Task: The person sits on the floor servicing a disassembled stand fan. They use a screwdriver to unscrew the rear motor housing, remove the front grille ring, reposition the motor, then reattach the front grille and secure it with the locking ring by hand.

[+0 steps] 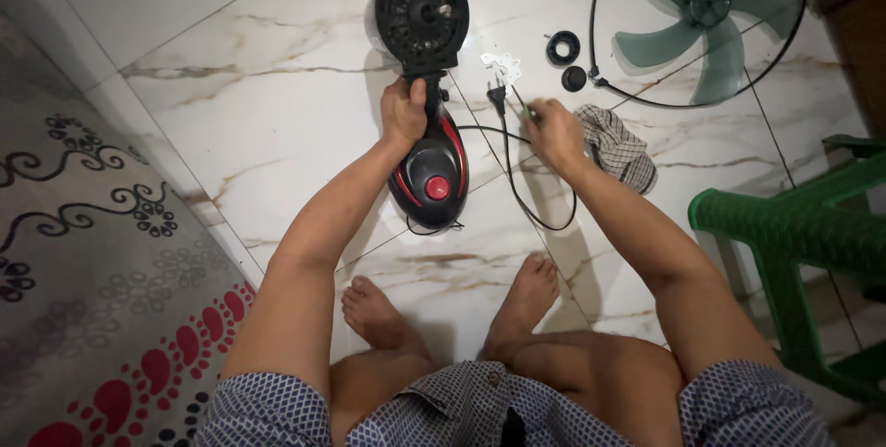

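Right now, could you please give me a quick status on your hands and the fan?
Left hand gripping the fan body at its neck. Right hand holding a green-handled screwdriver. Power cord looped between the hands; checked cloth beside the right.

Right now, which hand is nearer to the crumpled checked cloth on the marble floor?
The right hand. It sits just left of the crumpled checked cloth in the picture, almost touching it, pinching a thin green-handled tool. The left hand is farther off, gripping the neck of the black and red fan body.
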